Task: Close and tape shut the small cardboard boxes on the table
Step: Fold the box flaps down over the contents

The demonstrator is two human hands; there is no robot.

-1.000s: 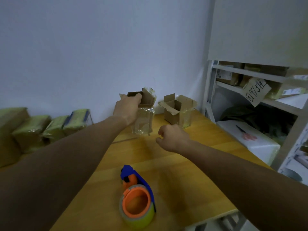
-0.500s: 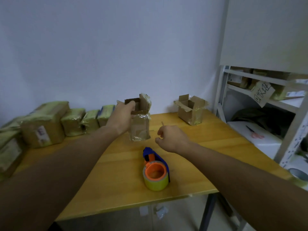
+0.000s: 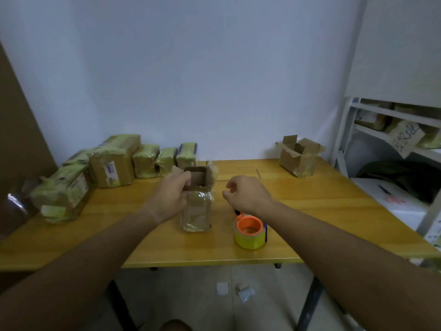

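Note:
A small open cardboard box [image 3: 196,211], wrapped in shiny tape, stands upright in the middle of the wooden table [image 3: 322,211]. My left hand [image 3: 170,195] grips its near left top edge, and its flaps stand up. My right hand [image 3: 245,193] hovers just right of the box with loosely curled fingers, holding nothing. A tape dispenser [image 3: 250,231] with an orange core, yellow-green roll and blue frame sits below my right wrist. A second open cardboard box [image 3: 298,156] stands at the table's back right.
Several taped, yellowish parcels [image 3: 112,163] lie along the table's back left by the wall. A white shelf rack [image 3: 391,130] with boxes stands on the right. A white box with red scissors [image 3: 393,199] sits under it. Paper scraps [image 3: 235,290] lie on the floor.
My left hand has pulled the open box toward me across the table, from near the wall to the middle. The view has stepped back and tilted down. My right hand stays beside the box.

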